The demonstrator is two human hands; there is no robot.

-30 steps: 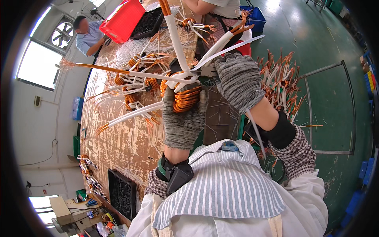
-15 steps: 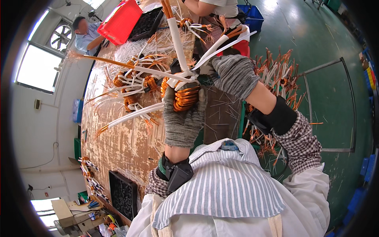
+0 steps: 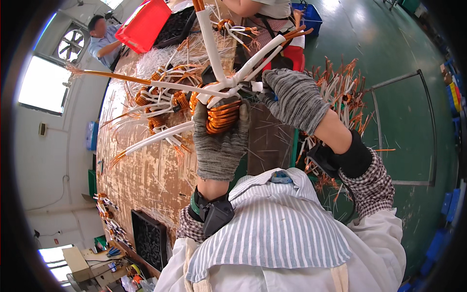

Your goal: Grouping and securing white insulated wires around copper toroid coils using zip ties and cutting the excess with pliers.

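Note:
My left hand [image 3: 221, 146], in a grey knitted glove, is closed around a copper-wound ring coil [image 3: 223, 117]. White-sleeved leads [image 3: 209, 44] with bare copper ends spread from the coil in several directions. A white wrapping [image 3: 224, 88] bunches them together at its top. To the right of the coil, my gloved right hand [image 3: 296, 100] is closed on a dark tool with a bit of blue [image 3: 275, 95]; most of it is hidden, so its kind is unclear. A small white piece [image 3: 257, 86] shows at the tool's end, beside the wrapping.
More copper coils [image 3: 155, 102] lie heaped on the worn wooden table [image 3: 146, 170]. A bundle of copper-ended leads [image 3: 340, 97] is at my right. A red crate [image 3: 143, 27], a black tray [image 3: 149, 238] and a blue bin [image 3: 307, 19] stand around. Two other people are beyond the table.
The coil and my left hand have shifted slightly left. A long white strip reaching to the upper right no longer shows there. My right hand has turned a little, and a white piece now shows beside it.

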